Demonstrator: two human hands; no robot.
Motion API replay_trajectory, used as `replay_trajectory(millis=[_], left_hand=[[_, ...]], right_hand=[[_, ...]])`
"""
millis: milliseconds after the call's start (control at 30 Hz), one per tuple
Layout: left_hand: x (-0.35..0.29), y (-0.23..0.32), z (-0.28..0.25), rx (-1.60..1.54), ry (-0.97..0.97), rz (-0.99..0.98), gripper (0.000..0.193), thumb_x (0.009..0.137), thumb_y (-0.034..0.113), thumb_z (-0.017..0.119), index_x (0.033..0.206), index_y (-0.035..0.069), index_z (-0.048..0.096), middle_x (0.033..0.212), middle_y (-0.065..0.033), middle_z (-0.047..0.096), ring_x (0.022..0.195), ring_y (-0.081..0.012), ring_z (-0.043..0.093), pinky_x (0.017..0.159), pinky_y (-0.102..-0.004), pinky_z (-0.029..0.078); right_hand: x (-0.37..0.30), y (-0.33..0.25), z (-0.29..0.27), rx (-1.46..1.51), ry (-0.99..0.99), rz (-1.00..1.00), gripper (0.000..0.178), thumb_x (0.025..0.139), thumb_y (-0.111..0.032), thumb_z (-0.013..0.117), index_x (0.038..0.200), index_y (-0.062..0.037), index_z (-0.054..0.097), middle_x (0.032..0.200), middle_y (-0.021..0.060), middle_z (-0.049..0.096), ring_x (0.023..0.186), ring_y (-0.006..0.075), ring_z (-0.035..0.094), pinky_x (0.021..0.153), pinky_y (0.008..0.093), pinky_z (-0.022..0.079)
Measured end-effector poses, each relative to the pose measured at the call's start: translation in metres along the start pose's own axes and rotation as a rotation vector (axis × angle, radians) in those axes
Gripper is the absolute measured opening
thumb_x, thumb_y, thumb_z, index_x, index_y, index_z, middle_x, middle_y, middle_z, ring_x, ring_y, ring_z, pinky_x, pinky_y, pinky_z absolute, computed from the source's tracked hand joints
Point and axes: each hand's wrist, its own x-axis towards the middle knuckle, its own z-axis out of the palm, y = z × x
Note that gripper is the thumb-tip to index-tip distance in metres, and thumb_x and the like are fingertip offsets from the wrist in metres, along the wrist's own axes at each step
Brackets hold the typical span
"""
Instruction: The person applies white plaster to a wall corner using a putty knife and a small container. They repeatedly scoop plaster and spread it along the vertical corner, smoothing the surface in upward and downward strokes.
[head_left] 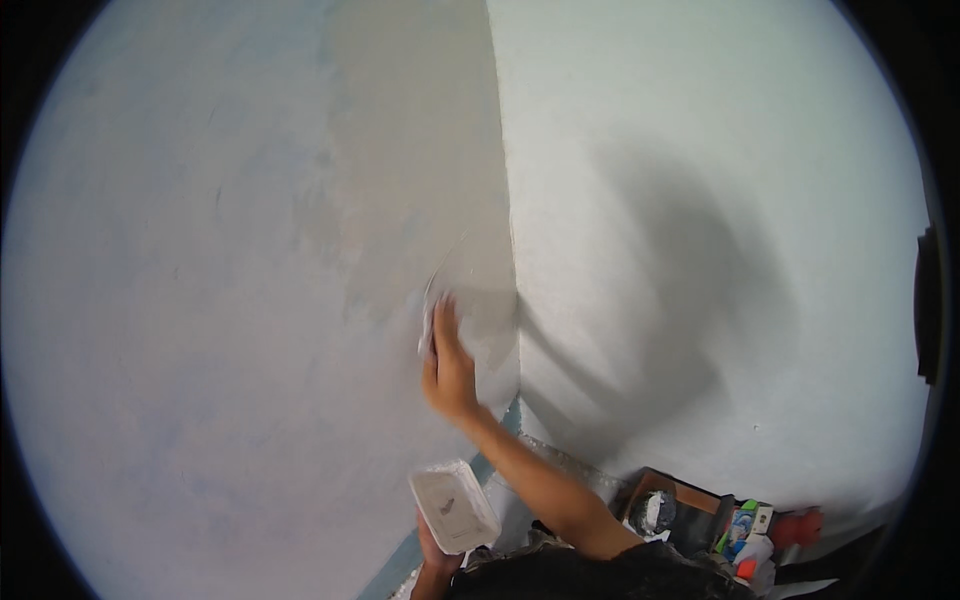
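My right hand reaches up to the left wall, its fingers closed round a flat spreading blade seen almost edge-on. The blade lies against the wall near the corner, and its handle is mostly hidden in my grip. A thin pale ridge of filler runs upward from the blade. Lower down, my left hand grips a white rectangular plastic tub from below and the side. Whitish paste coats the inside of the tub, with a small dark mark in it.
A grey damp-looking patch runs down the left wall beside the corner. The white right wall carries my shadow. Blue-green trim edges the left wall's foot. At the lower right stand an open box, colourful packages and a red item.
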Motion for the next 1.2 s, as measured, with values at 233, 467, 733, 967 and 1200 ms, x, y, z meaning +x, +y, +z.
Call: replay_trajectory(millis=[233, 467, 733, 967, 1200], left_hand=[[0.004, -0.012, 0.015, 0.021, 0.016, 0.031, 0.054, 0.101, 0.054, 0.039, 0.139, 0.016, 0.051, 0.127, -0.0043, 0.061, 0.115, -0.0272, 0.062, 0.099, -0.0492, 0.051], [0.006, -0.020, -0.004, -0.056, 0.029, 0.024, 0.053, 0.101, 0.054, 0.039, 0.138, 0.018, 0.052, 0.127, -0.0022, 0.062, 0.115, -0.0267, 0.062, 0.098, -0.0500, 0.051], [0.002, -0.020, 0.014, -0.045, 0.044, 0.039, 0.051, 0.102, 0.051, 0.038, 0.137, 0.016, 0.052, 0.127, -0.0034, 0.062, 0.115, -0.0255, 0.062, 0.097, -0.0489, 0.051], [0.008, -0.022, 0.030, 0.001, 0.009, 0.050, 0.051, 0.103, 0.050, 0.038, 0.138, 0.016, 0.053, 0.127, -0.0044, 0.062, 0.115, -0.0248, 0.062, 0.098, -0.0481, 0.051], [0.014, -0.036, 0.068, -0.043, 0.071, 0.073, 0.053, 0.100, 0.054, 0.040, 0.136, 0.017, 0.054, 0.127, -0.0029, 0.062, 0.115, -0.0259, 0.062, 0.098, -0.0487, 0.051]], right_hand=[[0.008, 0.021, -0.095, 0.120, -0.131, 0.548, 0.059, 0.083, 0.009, 0.047, 0.142, 0.0023, 0.049, 0.131, 0.0276, 0.060, 0.125, 0.0378, 0.058, 0.104, 0.0381, 0.045], [0.094, 0.104, -0.101, -0.077, -0.024, 0.317, 0.053, 0.085, 0.008, 0.045, 0.137, 0.0049, 0.053, 0.116, 0.0285, 0.066, 0.110, 0.0400, 0.065, 0.093, 0.0410, 0.049], [0.053, 0.052, -0.045, 0.062, -0.034, 0.224, 0.065, 0.083, 0.006, 0.048, 0.147, 0.0006, 0.043, 0.141, 0.0249, 0.054, 0.124, 0.0383, 0.058, 0.100, 0.0404, 0.049], [-0.061, -0.053, -0.067, 0.523, -0.535, 0.186, 0.069, 0.081, 0.007, 0.049, 0.149, -0.0021, 0.041, 0.151, 0.0223, 0.044, 0.141, 0.0357, 0.041, 0.117, 0.0437, 0.033], [0.060, 0.106, -0.112, 0.062, -0.030, 0.359, 0.050, 0.090, 0.005, 0.049, 0.138, -0.0013, 0.056, 0.115, 0.0289, 0.067, 0.106, 0.0388, 0.067, 0.092, 0.0388, 0.051]])
